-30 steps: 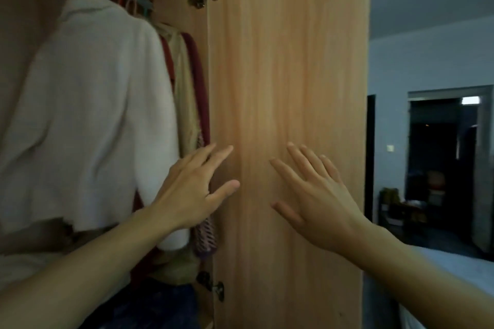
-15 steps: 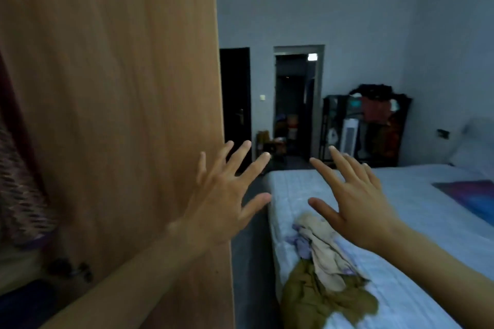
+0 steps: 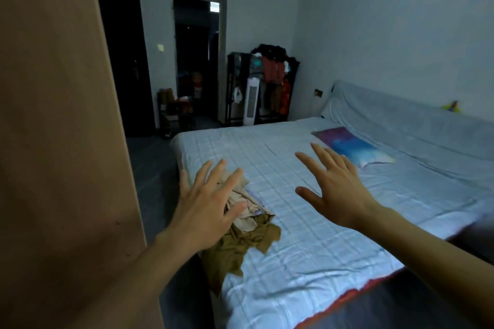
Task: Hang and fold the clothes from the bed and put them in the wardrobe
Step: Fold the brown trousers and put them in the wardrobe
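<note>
2 hands reach forward with nothing in them: the left hand (image 3: 211, 211) has its fingers straight and spread, held in front of the clothes pile, and the right hand (image 3: 336, 192) is likewise flat and splayed above the bed (image 3: 307, 262), well apart from the left. Whether the left hand touches the fabric cannot be told. At the left edge stands 1 wooden wardrobe door (image 3: 58, 141), filling the frame from top to bottom. Just past the left hand lies 1 heap of clothes (image 3: 248, 232) at the near corner of the bed, with at least 2 garments in it: an olive-brown piece spilling over the mattress edge and a beige piece on top. The bed carries a pale checked sheet and 1 blue and purple pillow (image 3: 352, 147) farther back toward the right. Beyond the bed foot are 1 dark rack hung with clothing (image 3: 270, 83), 1 white tower fan (image 3: 252, 101) in front of it, 1 open doorway (image 3: 196, 56) and 1 dark door (image 3: 125, 56) beside it. Compared with 0.5 s ago, the view has turned further right and down: the wardrobe door takes up less of the picture, more of the bed shows, and both hands now sit lower, over the mattress and the pile.
</note>
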Demonstrator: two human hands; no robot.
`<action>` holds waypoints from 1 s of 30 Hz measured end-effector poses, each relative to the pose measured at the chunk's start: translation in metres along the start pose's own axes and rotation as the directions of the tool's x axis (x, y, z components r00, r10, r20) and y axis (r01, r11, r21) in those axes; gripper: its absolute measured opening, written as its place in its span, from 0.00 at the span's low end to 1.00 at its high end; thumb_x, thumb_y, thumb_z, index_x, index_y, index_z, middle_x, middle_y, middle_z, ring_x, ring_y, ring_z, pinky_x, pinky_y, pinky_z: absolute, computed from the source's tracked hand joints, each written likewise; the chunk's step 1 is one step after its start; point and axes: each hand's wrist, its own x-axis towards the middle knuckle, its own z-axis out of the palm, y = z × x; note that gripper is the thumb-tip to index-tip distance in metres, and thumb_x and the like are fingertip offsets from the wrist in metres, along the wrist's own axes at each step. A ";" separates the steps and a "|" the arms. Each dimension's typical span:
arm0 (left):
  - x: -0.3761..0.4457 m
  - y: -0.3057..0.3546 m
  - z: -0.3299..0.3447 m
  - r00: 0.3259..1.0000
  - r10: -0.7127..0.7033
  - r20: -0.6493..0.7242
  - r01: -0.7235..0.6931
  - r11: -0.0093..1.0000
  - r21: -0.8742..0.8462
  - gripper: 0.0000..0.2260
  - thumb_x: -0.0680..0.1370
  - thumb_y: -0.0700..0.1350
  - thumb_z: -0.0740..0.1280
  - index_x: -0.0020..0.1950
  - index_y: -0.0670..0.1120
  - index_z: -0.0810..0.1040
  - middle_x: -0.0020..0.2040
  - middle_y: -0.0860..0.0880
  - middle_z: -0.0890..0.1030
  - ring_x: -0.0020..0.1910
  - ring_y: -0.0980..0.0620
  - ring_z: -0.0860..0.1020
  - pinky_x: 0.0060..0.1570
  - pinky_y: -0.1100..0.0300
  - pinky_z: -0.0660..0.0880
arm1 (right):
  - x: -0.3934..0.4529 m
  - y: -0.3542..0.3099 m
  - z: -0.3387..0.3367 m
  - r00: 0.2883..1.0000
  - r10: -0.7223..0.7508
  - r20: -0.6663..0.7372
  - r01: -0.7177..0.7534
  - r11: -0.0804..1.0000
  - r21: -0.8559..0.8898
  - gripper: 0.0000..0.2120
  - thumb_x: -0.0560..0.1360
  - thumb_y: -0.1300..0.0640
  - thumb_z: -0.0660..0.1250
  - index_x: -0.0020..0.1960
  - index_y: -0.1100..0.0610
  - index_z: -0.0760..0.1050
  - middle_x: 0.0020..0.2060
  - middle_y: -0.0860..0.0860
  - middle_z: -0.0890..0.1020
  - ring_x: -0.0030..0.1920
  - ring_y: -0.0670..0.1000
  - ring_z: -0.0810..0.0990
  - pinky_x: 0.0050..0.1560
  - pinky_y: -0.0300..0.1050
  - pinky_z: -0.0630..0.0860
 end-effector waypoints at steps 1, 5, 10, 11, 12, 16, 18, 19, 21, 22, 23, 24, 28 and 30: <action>0.002 0.003 0.005 1.000 0.003 0.016 -0.003 1.000 -0.007 0.30 0.78 0.69 0.47 0.78 0.62 0.49 0.81 0.51 0.52 0.79 0.46 0.50 0.73 0.33 0.47 | 0.001 0.003 0.005 1.000 0.013 0.005 -0.013 1.000 0.017 0.35 0.78 0.34 0.54 0.80 0.43 0.46 0.80 0.53 0.47 0.79 0.57 0.49 0.77 0.59 0.51; 0.006 0.016 0.019 0.999 -0.025 0.048 0.028 0.999 -0.044 0.30 0.77 0.70 0.44 0.78 0.63 0.49 0.80 0.52 0.54 0.78 0.48 0.52 0.73 0.36 0.51 | -0.005 0.018 0.028 0.999 0.047 0.018 -0.048 0.994 0.096 0.34 0.79 0.35 0.55 0.79 0.43 0.47 0.80 0.52 0.48 0.79 0.57 0.50 0.76 0.60 0.53; 0.005 0.039 0.035 0.992 -0.079 0.099 0.080 0.997 -0.009 0.33 0.76 0.70 0.42 0.78 0.58 0.56 0.80 0.52 0.56 0.78 0.48 0.54 0.73 0.36 0.52 | -0.025 0.061 0.061 0.997 0.066 0.047 -0.073 0.985 0.157 0.34 0.79 0.36 0.56 0.80 0.44 0.48 0.80 0.52 0.49 0.79 0.57 0.50 0.76 0.59 0.53; 0.007 0.045 0.039 0.988 -0.096 0.118 0.095 0.995 0.010 0.33 0.77 0.70 0.43 0.79 0.57 0.56 0.80 0.52 0.55 0.78 0.47 0.53 0.73 0.36 0.52 | -0.028 0.073 0.067 0.996 0.073 0.054 -0.081 0.982 0.172 0.34 0.79 0.36 0.57 0.80 0.45 0.48 0.80 0.52 0.49 0.79 0.57 0.49 0.76 0.59 0.53; 0.010 0.053 0.045 0.983 -0.112 0.143 0.107 0.994 0.037 0.32 0.78 0.69 0.44 0.79 0.57 0.55 0.80 0.51 0.54 0.79 0.47 0.52 0.73 0.35 0.52 | -0.031 0.085 0.072 0.995 0.082 0.062 -0.092 0.977 0.194 0.34 0.79 0.37 0.57 0.80 0.45 0.48 0.80 0.52 0.49 0.79 0.57 0.50 0.76 0.59 0.53; 0.029 0.107 0.075 0.957 -0.147 0.251 0.130 0.988 0.084 0.29 0.79 0.67 0.50 0.79 0.57 0.54 0.80 0.52 0.52 0.79 0.48 0.50 0.74 0.35 0.50 | -0.043 0.142 0.091 0.991 0.108 0.085 -0.126 0.958 0.256 0.34 0.79 0.38 0.58 0.80 0.46 0.49 0.80 0.53 0.51 0.79 0.57 0.51 0.76 0.59 0.53; 0.039 0.144 0.091 0.954 -0.150 0.259 0.140 0.989 0.056 0.29 0.79 0.66 0.51 0.77 0.56 0.57 0.80 0.52 0.55 0.78 0.49 0.52 0.73 0.37 0.51 | -0.051 0.170 0.100 0.990 0.110 0.093 -0.134 0.943 0.304 0.34 0.79 0.38 0.59 0.79 0.46 0.51 0.80 0.53 0.53 0.78 0.57 0.53 0.76 0.59 0.55; 0.042 0.160 0.100 0.955 -0.155 0.255 0.146 0.988 0.052 0.28 0.79 0.66 0.52 0.77 0.55 0.59 0.79 0.52 0.57 0.77 0.49 0.54 0.72 0.39 0.52 | -0.054 0.184 0.105 0.990 0.099 0.096 -0.125 0.941 0.316 0.33 0.79 0.38 0.59 0.79 0.46 0.51 0.79 0.53 0.54 0.78 0.57 0.54 0.75 0.59 0.55; 0.045 0.187 0.113 0.952 -0.171 0.254 0.166 0.985 0.041 0.27 0.79 0.65 0.54 0.76 0.55 0.60 0.78 0.53 0.59 0.76 0.50 0.56 0.71 0.41 0.54 | -0.059 0.207 0.114 0.991 0.077 0.107 -0.108 0.941 0.321 0.33 0.79 0.39 0.59 0.79 0.47 0.52 0.79 0.53 0.54 0.78 0.57 0.54 0.75 0.59 0.57; 0.044 0.197 0.118 0.949 -0.175 0.262 0.172 0.984 0.034 0.26 0.79 0.65 0.54 0.75 0.56 0.61 0.77 0.53 0.60 0.76 0.50 0.57 0.71 0.42 0.55 | -0.061 0.216 0.118 0.991 0.073 0.115 -0.108 0.937 0.332 0.33 0.79 0.39 0.59 0.79 0.47 0.52 0.79 0.53 0.54 0.78 0.57 0.55 0.74 0.59 0.58; 0.043 0.205 0.123 0.947 -0.178 0.267 0.175 0.984 0.034 0.26 0.79 0.65 0.54 0.75 0.56 0.61 0.77 0.53 0.60 0.75 0.50 0.58 0.70 0.43 0.56 | -0.062 0.223 0.122 0.990 0.072 0.121 -0.110 0.930 0.351 0.33 0.79 0.40 0.60 0.79 0.47 0.53 0.79 0.54 0.55 0.78 0.57 0.55 0.74 0.59 0.58; 0.042 0.210 0.127 0.946 -0.183 0.267 0.179 0.983 0.040 0.26 0.79 0.65 0.54 0.74 0.56 0.62 0.76 0.53 0.61 0.75 0.50 0.58 0.69 0.44 0.57 | -0.063 0.229 0.126 0.990 0.072 0.123 -0.114 0.920 0.375 0.33 0.79 0.40 0.60 0.79 0.47 0.53 0.79 0.54 0.56 0.78 0.58 0.55 0.74 0.60 0.58; 0.051 0.215 0.140 0.928 -0.232 0.292 0.230 0.972 0.043 0.26 0.80 0.64 0.55 0.75 0.55 0.61 0.77 0.54 0.60 0.75 0.50 0.57 0.71 0.41 0.56 | -0.056 0.244 0.148 0.987 0.071 0.145 -0.127 0.894 0.430 0.33 0.79 0.41 0.61 0.79 0.48 0.53 0.79 0.54 0.57 0.78 0.56 0.54 0.75 0.58 0.57; 0.060 0.208 0.149 0.920 -0.251 0.301 0.247 0.968 0.050 0.26 0.80 0.64 0.54 0.75 0.54 0.61 0.77 0.54 0.59 0.76 0.50 0.56 0.72 0.41 0.56 | -0.051 0.246 0.160 0.985 0.063 0.163 -0.133 0.875 0.466 0.32 0.79 0.41 0.61 0.79 0.48 0.54 0.79 0.54 0.57 0.78 0.56 0.55 0.75 0.57 0.57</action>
